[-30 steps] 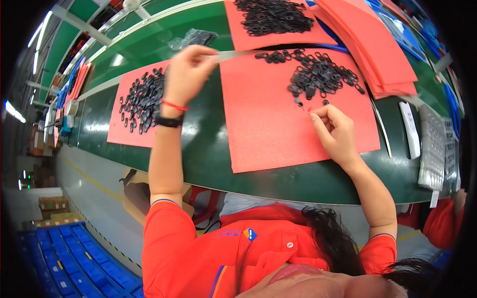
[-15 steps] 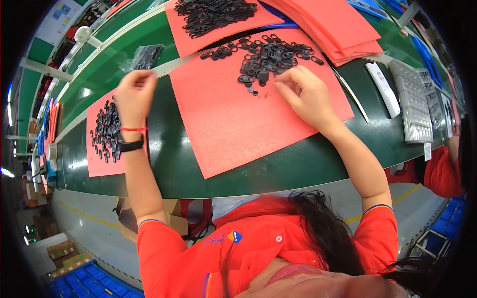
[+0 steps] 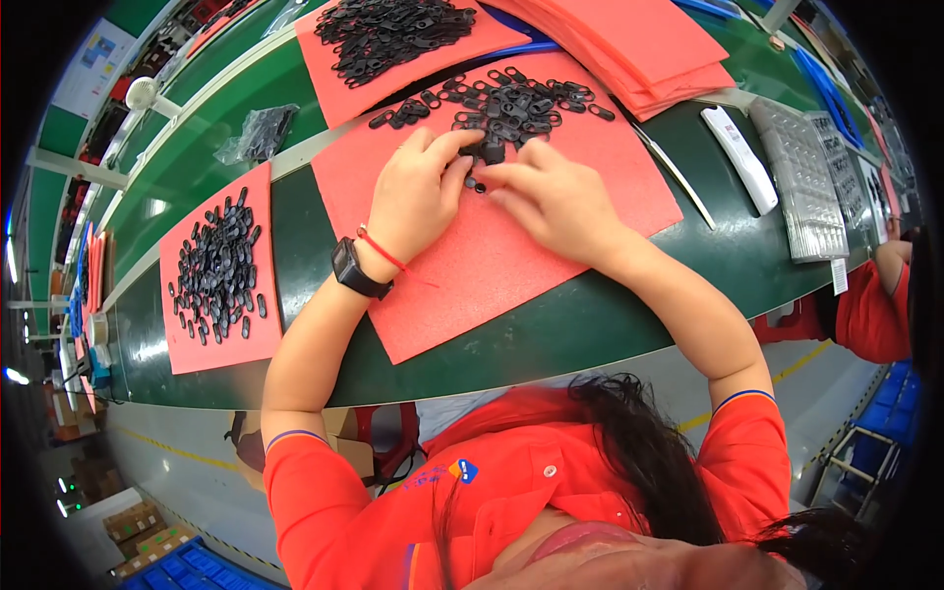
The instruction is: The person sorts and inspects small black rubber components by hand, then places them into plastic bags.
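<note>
The left hand and right hand are close together over the pink foam sheet, fingers bent and fingertips facing. The heap of black oval loop pieces lies just beyond them, its near edge at the fingertips; whether either hand grips a piece, I cannot tell. Small round dark parts sit between the hands, beside the right thumb.

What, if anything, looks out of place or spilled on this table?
Nothing looks clearly spilled or damaged. Slightly odd: several black oval looped parts straggle left of the black heap on the middle flat pink sheet.
</note>
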`<state>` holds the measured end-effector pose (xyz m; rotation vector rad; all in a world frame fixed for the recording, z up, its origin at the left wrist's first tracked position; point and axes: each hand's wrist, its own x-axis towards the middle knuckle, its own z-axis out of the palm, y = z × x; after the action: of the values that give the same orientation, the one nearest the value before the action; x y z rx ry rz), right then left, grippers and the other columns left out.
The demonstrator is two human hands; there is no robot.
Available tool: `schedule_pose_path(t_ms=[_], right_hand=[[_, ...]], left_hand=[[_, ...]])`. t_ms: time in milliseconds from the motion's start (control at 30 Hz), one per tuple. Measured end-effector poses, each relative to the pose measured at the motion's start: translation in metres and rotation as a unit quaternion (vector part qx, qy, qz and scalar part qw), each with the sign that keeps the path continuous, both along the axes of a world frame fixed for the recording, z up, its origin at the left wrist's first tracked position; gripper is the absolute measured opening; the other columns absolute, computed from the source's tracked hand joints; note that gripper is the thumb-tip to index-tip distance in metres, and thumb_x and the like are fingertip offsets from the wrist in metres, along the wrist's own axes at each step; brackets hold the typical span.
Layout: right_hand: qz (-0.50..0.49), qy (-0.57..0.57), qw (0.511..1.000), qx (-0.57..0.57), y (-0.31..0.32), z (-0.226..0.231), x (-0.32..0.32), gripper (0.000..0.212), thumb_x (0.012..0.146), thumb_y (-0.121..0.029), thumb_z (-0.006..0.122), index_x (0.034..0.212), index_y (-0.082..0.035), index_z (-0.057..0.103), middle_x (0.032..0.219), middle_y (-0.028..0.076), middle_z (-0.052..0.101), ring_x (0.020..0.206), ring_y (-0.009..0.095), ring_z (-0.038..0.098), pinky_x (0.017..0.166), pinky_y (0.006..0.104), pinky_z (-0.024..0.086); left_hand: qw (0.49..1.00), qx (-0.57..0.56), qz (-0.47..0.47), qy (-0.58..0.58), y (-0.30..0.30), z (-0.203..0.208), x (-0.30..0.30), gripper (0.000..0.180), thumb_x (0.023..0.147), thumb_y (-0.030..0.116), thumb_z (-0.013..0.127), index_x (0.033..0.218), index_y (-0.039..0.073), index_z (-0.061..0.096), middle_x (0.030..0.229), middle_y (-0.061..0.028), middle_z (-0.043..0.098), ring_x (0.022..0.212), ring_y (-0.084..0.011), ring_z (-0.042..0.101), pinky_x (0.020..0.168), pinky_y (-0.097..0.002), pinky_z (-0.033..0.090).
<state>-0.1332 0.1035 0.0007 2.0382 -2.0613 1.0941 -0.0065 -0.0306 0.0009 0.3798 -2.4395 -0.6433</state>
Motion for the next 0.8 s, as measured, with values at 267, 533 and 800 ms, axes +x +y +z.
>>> schedule_pose_path(t_ms=[267, 533, 800], right_hand=[[0.016, 0.015, 1.0, 0.006, -0.001, -0.012, 0.008, 0.019, 0.075, -0.018, 0.063, 0.092, -0.012, 0.059, 0.079, 0.006, 0.049, 0.067, 0.024, 0.055, 0.056, 0.0351, 0.046], [-0.001, -0.029, 1.0, 0.009, 0.009, -0.009, 0.004, 0.013, 0.074, -0.013, 0.065, 0.085, -0.009, 0.057, 0.078, 0.007, 0.051, 0.067, 0.024, 0.057, 0.056, 0.0345, 0.046], [-0.027, -0.032, 0.998, 0.043, 0.011, -0.009, 0.0, 0.012, 0.073, -0.017, 0.065, 0.079, -0.009, 0.057, 0.078, 0.007, 0.052, 0.066, 0.026, 0.057, 0.056, 0.0364, 0.047]], left_hand=[[1.0, -0.021, -0.02, 0.01, -0.001, -0.005, -0.009, 0.018, 0.072, 0.008, 0.064, 0.09, 0.008, 0.064, 0.076, -0.0088, 0.051, 0.069, -0.0243, 0.054, 0.061, -0.0324, 0.045], [0.954, 0.291, -0.036, 0.06, -0.008, -0.001, 0.0, 0.015, 0.078, 0.01, 0.066, 0.087, -0.001, 0.061, 0.077, -0.0044, 0.064, 0.065, -0.007, 0.058, 0.052, -0.0198, 0.043], [0.837, 0.545, -0.027, 0.035, -0.01, 0.009, 0.007, 0.016, 0.081, 0.009, 0.061, 0.092, -0.003, 0.059, 0.08, -0.0085, 0.064, 0.064, -0.0099, 0.061, 0.046, -0.0164, 0.04]])
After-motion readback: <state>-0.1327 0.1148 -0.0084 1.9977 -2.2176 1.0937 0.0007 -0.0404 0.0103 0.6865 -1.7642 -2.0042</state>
